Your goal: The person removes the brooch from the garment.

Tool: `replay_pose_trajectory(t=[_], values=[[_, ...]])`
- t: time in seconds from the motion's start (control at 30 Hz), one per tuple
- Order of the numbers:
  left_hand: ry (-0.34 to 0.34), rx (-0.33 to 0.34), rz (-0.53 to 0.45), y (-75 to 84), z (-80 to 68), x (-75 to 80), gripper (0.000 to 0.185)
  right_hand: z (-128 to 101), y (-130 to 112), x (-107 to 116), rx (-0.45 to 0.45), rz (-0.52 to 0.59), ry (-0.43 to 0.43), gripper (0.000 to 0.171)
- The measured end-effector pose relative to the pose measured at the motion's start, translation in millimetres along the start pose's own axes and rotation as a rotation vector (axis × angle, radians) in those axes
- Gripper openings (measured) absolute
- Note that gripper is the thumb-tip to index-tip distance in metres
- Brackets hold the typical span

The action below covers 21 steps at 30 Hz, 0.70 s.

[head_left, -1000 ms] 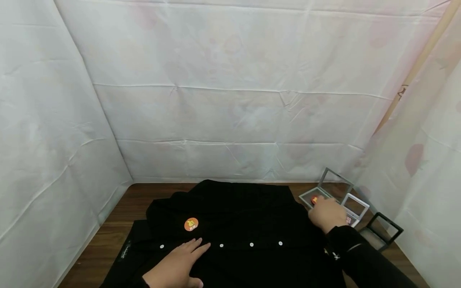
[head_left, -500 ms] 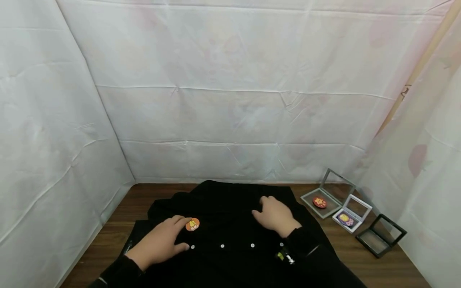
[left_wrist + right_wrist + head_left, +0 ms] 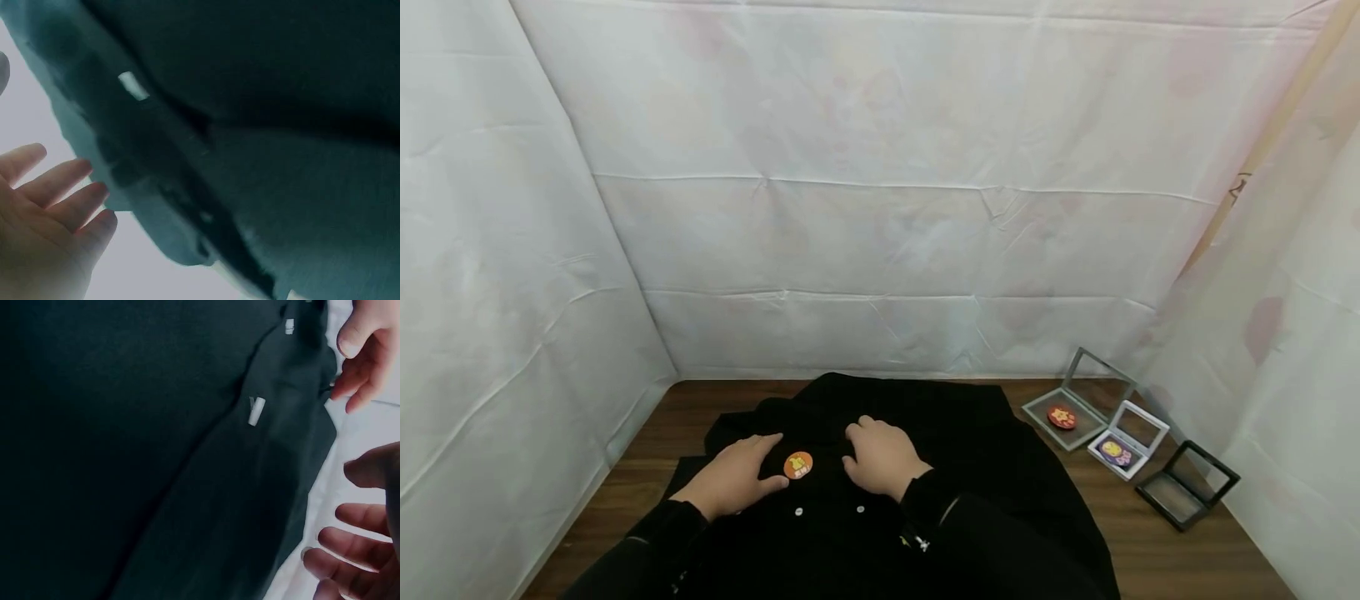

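1. The left hand (image 3: 730, 486) lies flat on the black shirt (image 3: 925, 467), fingers relaxed and holding nothing, its fingertips just beside the orange badge (image 3: 798, 465).
2. The right hand (image 3: 882, 457) rests on the shirt on the badge's other side, fingers loosely bent, gripping nothing that I can see.
3. The badge sits on the shirt's chest, above the row of white buttons (image 3: 798, 511).
4. Risk: the cloth is loose and rumpled, so a tug from either hand could bunch it and tilt the badge; a pin behind it, if there is one, could prick a finger.
5. Room: bare wooden table (image 3: 647, 450) shows on the left, up to the white sheet wall (image 3: 512, 333).
6. On the right, three small open cases (image 3: 1123, 446) stand near the shirt's edge, so a wide sweep there could knock them.
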<state>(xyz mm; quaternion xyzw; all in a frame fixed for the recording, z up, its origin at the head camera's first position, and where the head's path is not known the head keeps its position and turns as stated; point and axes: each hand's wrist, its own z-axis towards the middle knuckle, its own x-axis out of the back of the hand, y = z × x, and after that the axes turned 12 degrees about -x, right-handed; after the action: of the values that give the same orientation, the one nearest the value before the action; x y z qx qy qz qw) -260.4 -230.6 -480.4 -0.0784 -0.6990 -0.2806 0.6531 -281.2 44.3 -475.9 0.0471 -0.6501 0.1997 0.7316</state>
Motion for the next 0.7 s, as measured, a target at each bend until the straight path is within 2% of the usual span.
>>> replay_pose_trajectory(t=[0.33, 0.53, 0.7], values=[[-0.083, 0.019, 0.086, -14.7, 8.5, -15.4, 0.092, 17.8, -35.6, -27.4, 0.071, -0.114, -0.057, 0.049], [-0.134, 0.044, 0.130, -20.6, 4.0, -20.7, 0.094, 20.8, -46.8, -32.8, 0.049, -0.014, -0.047, 0.047], [-0.124, 0.077, 0.048, -20.9, 0.7, -21.9, 0.074, 22.4, -47.9, -40.1, -0.004, 0.042, -0.059, 0.048]])
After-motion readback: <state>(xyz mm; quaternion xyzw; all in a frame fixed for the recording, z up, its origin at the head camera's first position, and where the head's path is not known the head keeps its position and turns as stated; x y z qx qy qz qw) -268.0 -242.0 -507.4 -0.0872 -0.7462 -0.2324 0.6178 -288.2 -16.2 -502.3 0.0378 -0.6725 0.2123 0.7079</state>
